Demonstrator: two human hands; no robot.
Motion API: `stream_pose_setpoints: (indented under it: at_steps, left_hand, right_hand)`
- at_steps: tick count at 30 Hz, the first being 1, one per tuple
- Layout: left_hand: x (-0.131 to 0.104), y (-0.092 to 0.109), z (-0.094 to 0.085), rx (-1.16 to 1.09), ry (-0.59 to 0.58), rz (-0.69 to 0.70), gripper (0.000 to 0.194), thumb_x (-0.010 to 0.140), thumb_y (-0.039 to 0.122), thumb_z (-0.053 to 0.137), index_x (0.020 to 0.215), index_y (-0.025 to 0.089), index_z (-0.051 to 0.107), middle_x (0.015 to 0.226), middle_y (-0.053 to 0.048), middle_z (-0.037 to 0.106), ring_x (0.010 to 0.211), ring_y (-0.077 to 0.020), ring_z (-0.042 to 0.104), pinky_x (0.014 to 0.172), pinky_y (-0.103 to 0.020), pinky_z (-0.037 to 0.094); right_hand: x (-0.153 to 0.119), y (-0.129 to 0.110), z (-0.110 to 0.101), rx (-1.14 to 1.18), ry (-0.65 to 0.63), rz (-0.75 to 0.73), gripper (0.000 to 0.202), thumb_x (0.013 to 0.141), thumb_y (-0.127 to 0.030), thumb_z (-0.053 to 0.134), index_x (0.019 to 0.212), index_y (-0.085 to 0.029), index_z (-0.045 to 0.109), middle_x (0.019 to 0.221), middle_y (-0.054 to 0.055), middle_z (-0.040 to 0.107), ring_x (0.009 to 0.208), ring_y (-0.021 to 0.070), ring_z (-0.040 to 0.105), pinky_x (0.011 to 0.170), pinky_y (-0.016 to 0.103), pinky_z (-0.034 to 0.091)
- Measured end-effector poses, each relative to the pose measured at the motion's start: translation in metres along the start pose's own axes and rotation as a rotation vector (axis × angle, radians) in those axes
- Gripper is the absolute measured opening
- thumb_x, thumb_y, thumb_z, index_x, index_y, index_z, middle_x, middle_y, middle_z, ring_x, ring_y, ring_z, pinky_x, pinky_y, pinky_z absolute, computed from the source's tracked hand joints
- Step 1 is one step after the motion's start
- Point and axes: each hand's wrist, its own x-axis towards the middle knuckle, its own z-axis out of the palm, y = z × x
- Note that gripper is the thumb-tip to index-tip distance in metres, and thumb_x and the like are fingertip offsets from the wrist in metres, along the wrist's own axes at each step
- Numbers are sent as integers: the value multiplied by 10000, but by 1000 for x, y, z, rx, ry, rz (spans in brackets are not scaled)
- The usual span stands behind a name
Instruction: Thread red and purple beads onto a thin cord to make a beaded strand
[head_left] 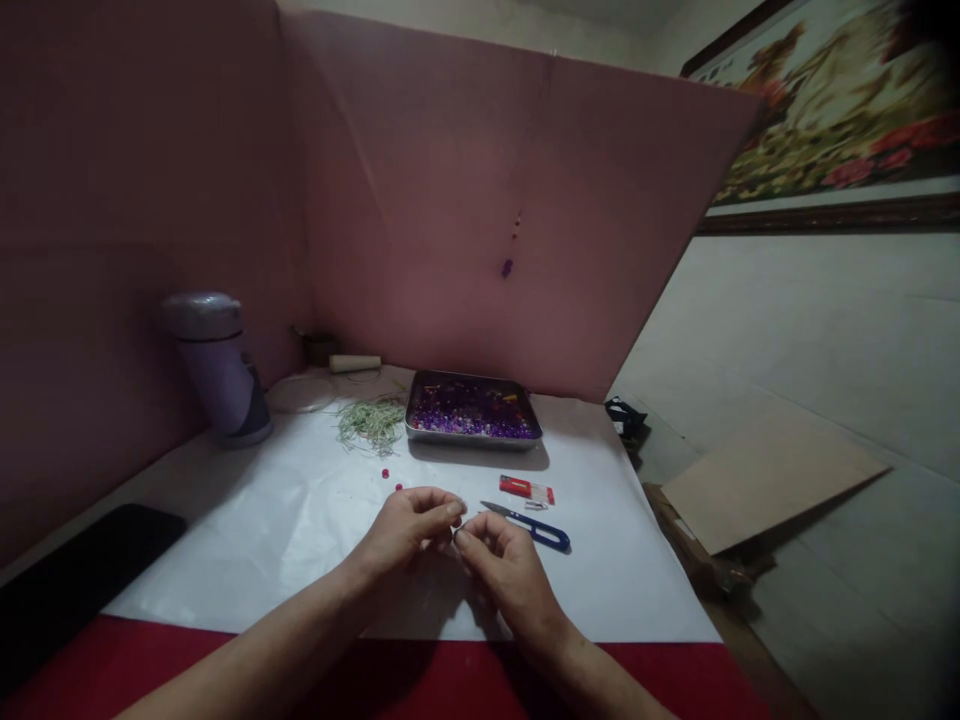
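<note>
My left hand [417, 522] and my right hand [504, 560] meet above the near middle of the white sheet [300, 545]. Thumb and forefinger are pinched together on each; whatever sits between the fingertips is too small to name. Close by on the right lie blue thread snips [551, 535], pointing toward my right hand. Behind the snips is a small red and clear packet [517, 487]. Two red beads [385, 473] rest just beyond my left hand. Farther back stands a metal tray [474, 440] filled with purple beads [465, 405].
Left of the tray lies a tangle of pale green thread [371, 424], with a pale roll [355, 364] behind. A purple tumbler [221, 375] stands at the left, a black flat object [97, 560] nearer. A beaded strand [508, 266] hangs against the pink panel [420, 200].
</note>
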Motion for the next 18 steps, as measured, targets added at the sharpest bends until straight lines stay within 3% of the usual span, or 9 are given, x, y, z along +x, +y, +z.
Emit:
stream_pose_setpoints:
  at_steps: [4,9,11,14,16,18]
  left_hand:
    - [0,3,-1,-19,-3,-24,238,685,318,709,665,127,569,433,50,486,358,-24,325,370,-165,167]
    - [2,6,-2,-6,-7,-57,258,695,349,690,651,142,542,409,61,466,317,-23,295,352,-172,175]
    - [2,6,-2,4,-25,-57,263,695,355,688,645,143,539,408,60,465,309,-20,276,343,-175,148]
    - [0,5,-2,12,-115,-66,253,678,338,698,638,137,548,418,52,462,322,-25,296,343,-180,112]
    - [-2,5,-1,14,-191,-81,252,669,330,701,626,132,551,435,46,460,333,-30,324,348,-185,106]
    - [-4,5,0,8,-229,-98,258,660,330,705,614,130,549,462,40,470,341,-31,343,350,-187,105]
  right_hand:
    - [-1,-3,-1,-73,-18,2,191,721,-307,585,623,-169,494,437,-73,441,365,53,316,371,188,225]
    - [-4,-8,-2,-146,-143,14,170,696,-257,593,599,-165,488,515,-30,501,467,85,404,451,205,300]
    - [-3,-10,-6,-196,-59,-51,194,743,-286,581,615,-165,498,541,-22,503,505,103,432,488,221,333]
    - [-2,-14,-13,-242,154,-242,144,833,-298,522,865,-164,565,623,-27,494,568,121,452,537,230,362]
    - [0,-17,-18,-257,89,-308,230,869,-276,487,1079,-193,530,671,-33,499,563,118,444,538,227,360]
    - [1,-18,-21,-286,-7,-330,183,886,-275,475,1035,-201,550,667,-34,503,551,115,437,540,230,357]
